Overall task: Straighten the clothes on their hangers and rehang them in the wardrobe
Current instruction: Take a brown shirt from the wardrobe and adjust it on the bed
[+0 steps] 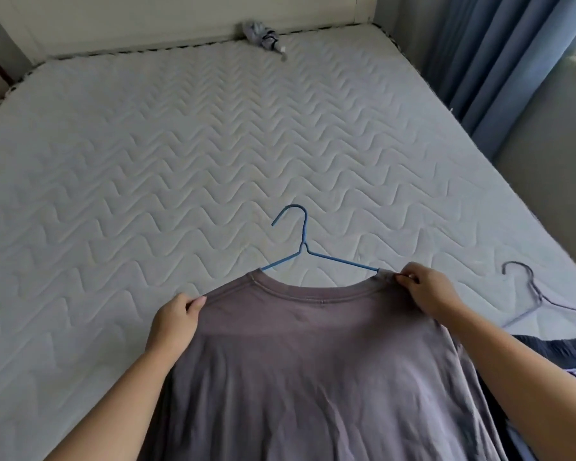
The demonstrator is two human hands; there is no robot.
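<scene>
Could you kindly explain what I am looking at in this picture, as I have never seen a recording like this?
There is no machine here: one camera worn on a person's head looks down at their two bare hands. The left hand and the right hand each pinch a shoulder of a mauve shirt, which has a blue wire hanger in its neck. Underneath is a quilted mattress. To the right lie a grey hanger and a dark garment. What looks like a folded umbrella rests at the far edge.
</scene>
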